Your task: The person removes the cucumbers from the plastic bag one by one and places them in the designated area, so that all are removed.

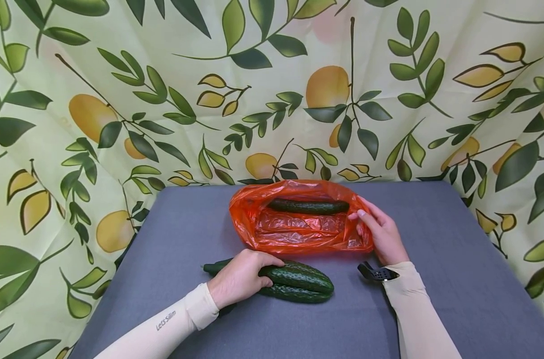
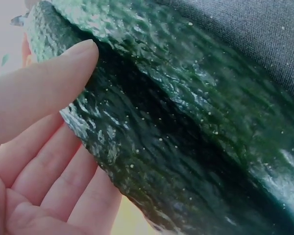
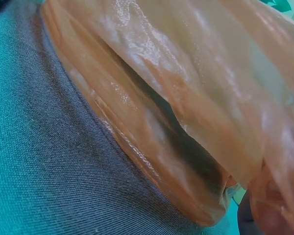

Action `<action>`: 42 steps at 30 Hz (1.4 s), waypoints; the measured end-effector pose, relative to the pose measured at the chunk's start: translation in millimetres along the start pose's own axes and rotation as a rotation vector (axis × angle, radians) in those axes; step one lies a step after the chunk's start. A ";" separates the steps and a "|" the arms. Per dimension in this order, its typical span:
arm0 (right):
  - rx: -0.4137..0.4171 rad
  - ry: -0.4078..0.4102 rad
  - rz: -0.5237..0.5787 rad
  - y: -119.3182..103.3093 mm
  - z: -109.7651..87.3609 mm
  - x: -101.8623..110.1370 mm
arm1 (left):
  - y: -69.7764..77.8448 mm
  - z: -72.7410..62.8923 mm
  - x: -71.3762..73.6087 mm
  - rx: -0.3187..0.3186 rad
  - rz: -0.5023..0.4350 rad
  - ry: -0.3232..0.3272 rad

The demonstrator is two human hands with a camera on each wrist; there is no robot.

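Observation:
Two dark green, bumpy cucumbers lie side by side in front of the bag. My left hand (image 1: 245, 274) holds the farther cucumber (image 1: 301, 274), its thumb on top at the groove and its fingers along the other side. The nearer cucumber (image 1: 299, 293) touches it and is partly hidden by the hand. At the right rim of an open red plastic bag (image 1: 294, 244), my right hand (image 1: 384, 234) pinches the film. Another cucumber (image 1: 310, 206) lies inside the bag along its far side; through the film it shows as a dark shape (image 3: 186, 147) in the right wrist view.
A grey cloth (image 1: 182, 224) covers the table. Behind it hangs a curtain (image 1: 272, 89) printed with leaves and fruit. A black strap (image 1: 377, 272) sits at the right wrist.

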State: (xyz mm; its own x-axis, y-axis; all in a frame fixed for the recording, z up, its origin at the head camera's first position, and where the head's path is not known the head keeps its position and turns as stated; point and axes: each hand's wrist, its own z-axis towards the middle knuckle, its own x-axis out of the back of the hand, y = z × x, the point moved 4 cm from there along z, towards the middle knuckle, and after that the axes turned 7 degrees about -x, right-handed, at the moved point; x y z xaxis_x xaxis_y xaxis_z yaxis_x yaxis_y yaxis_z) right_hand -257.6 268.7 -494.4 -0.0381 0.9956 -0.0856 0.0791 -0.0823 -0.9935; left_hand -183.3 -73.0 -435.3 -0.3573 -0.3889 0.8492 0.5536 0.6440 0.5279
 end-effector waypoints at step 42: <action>0.001 0.004 -0.024 3.0 -1.8 -1.9 | -10.4 190.0 38.5 0.082 -0.030 0.044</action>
State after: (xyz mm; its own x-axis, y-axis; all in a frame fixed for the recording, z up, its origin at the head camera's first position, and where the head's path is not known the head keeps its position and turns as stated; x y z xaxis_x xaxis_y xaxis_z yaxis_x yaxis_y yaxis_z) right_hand -255.5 266.6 -497.1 -0.0361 0.9975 -0.0612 0.0771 -0.0583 -0.9953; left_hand -345.8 30.5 -411.0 -0.3388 -0.4360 0.8337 0.4789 0.6828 0.5518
